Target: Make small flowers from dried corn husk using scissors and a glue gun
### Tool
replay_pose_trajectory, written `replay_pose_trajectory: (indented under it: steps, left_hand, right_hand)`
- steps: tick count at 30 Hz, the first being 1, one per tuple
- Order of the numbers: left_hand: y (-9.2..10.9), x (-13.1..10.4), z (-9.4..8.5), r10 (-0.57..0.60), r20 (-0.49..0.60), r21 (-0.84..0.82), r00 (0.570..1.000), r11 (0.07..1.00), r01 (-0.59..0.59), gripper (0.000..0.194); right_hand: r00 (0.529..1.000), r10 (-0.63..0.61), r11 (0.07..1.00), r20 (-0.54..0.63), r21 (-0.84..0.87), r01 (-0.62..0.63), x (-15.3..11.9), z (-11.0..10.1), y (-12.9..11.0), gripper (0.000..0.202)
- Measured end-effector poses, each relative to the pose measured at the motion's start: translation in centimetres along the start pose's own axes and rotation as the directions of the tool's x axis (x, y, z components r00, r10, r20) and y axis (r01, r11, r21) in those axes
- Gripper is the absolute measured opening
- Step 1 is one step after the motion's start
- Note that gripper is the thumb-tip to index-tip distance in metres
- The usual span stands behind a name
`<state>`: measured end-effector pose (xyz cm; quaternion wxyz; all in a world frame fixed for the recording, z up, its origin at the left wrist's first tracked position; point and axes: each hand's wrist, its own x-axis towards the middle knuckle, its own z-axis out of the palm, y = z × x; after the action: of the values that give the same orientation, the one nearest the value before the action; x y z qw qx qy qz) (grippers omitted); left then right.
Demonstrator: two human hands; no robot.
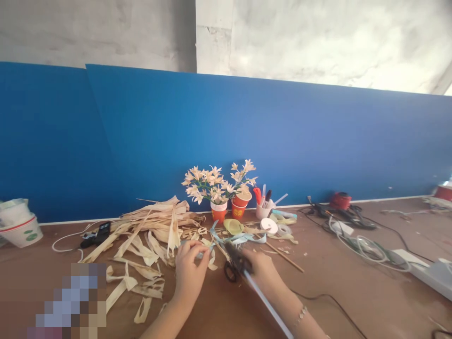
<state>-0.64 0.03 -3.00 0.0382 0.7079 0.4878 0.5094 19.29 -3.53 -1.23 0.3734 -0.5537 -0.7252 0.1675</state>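
Your left hand reaches in from the bench's near edge, thumb and fingers curled nearly together around a bit of pale-blue strip; you cannot tell whether they grip it. Your right hand is closed round a dark tool pointing toward the far edge, a long pale stick trailing back beside your forearm.

The brown bench runs up to a blue panel, a bare grey wall above.

Dried husks crowd the space left of your left hand. Pale flowers in red cups stand near the far edge. A thin wooden stick lies just beyond your right hand; cables tangle toward the right edge.
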Motion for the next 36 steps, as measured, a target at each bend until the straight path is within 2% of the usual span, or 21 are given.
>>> replay_pose_trajectory:
  steps: [2,3,5,7,8,10,11,13,15,17,19,21,24,26,27,29,31,33,36]
  left_hand:
    - [-0.3,0.0,0.1,-0.009,-0.011,-0.020,1.000,1.000,0.008,0.011]
    - [-0.4,-0.1,0.2,-0.011,-0.006,-0.024,1.000,1.000,0.011,0.011]
    - [-0.6,-0.2,0.3,-0.016,0.005,-0.028,1.000,0.999,0.016,0.012]
    - [-0.7,-0.2,0.3,-0.019,0.005,-0.034,1.000,0.999,0.020,0.013]
    - [-0.7,-0.2,0.3,-0.020,0.000,-0.037,1.000,0.999,0.020,0.013]
    - [-0.9,-0.1,0.3,-0.021,-0.015,-0.041,1.000,0.999,0.021,0.013]
    - [-1.0,-0.1,0.3,-0.022,-0.024,-0.043,0.999,0.999,0.021,0.013]
    - [-1.1,0.0,0.4,-0.027,-0.039,-0.045,0.999,0.999,0.025,0.013]
    - [-1.2,0.1,0.4,-0.034,-0.050,-0.047,0.998,0.998,0.031,0.013]
    - [-1.2,0.1,0.5,-0.039,-0.058,-0.052,0.998,0.998,0.036,0.013]
    - [-1.1,0.1,0.6,-0.041,-0.063,-0.063,0.997,0.997,0.037,0.013]
    - [-1.0,0.1,0.6,-0.048,-0.063,-0.074,0.997,0.996,0.043,0.013]
    - [-0.9,0.0,0.8,-0.066,-0.055,-0.081,0.996,0.995,0.062,0.013]
    - [-0.9,-0.1,0.8,-0.075,-0.048,-0.083,0.996,0.994,0.071,0.013]
    - [-0.9,-0.1,0.8,-0.076,-0.045,-0.084,0.996,0.994,0.072,0.013]
    - [-1.0,-0.2,0.8,-0.073,-0.046,-0.088,0.996,0.994,0.069,0.012]
    - [-1.1,-0.2,0.7,-0.069,-0.049,-0.093,0.996,0.994,0.064,0.012]
    - [-1.2,-0.1,0.7,-0.071,-0.057,-0.095,0.996,0.993,0.066,0.012]
    - [-1.4,0.0,0.6,-0.081,-0.071,-0.087,0.994,0.993,0.075,0.013]
  right_hand:
    - [0.989,-0.092,0.992,0.120,0.101,0.080,-0.2,0.1,-0.4,0.009]
    - [0.989,-0.099,0.985,0.106,0.153,0.082,-0.2,0.1,-0.7,0.010]
    - [0.998,-0.009,0.982,-0.063,0.186,0.020,0.2,-0.1,-1.0,0.011]
    - [0.956,0.142,0.988,-0.259,0.100,-0.119,0.7,-1.2,-0.5,0.009]
    - [0.938,0.201,0.978,-0.280,0.002,-0.209,0.9,-2.0,0.2,0.014]
    - [0.891,0.390,0.860,-0.232,-0.254,-0.443,1.0,-4.0,2.0,0.025]
    - [0.862,0.473,0.785,-0.184,-0.356,-0.507,0.9,-4.9,3.2,0.028]
    - [0.803,0.592,0.678,-0.069,-0.497,-0.542,0.5,-6.6,5.4,0.033]
    - [0.739,0.673,0.603,-0.007,-0.575,-0.554,0.0,-7.6,6.9,0.036]
    - [0.690,0.724,0.543,0.011,-0.626,-0.560,-0.2,-8.1,7.3,0.040]
    - [0.676,0.737,0.480,-0.021,-0.688,-0.544,-0.1,-8.3,6.3,0.041]
    - [0.716,0.695,0.440,-0.070,-0.747,-0.499,0.4,-8.0,4.3,0.038]
    - [0.839,0.539,0.500,-0.071,-0.775,-0.387,1.6,-6.3,0.3,0.030]
    - [0.914,0.405,0.615,0.035,-0.750,-0.243,2.6,-4.1,-2.1,0.028]
    - [0.937,0.318,0.718,0.147,-0.683,-0.136,3.2,-2.7,-2.9,0.027]
    - [0.939,0.125,0.886,0.321,-0.462,0.040,4.0,0.3,-3.8,0.028]
    - [0.919,-0.015,0.937,0.393,-0.316,0.150,4.6,3.0,-3.7,0.031]
    - [0.921,-0.045,0.947,0.386,-0.276,0.162,4.9,4.8,-3.0,0.027]
    - [0.923,-0.053,0.952,0.380,-0.260,0.161,4.9,5.9,-2.0,0.023]
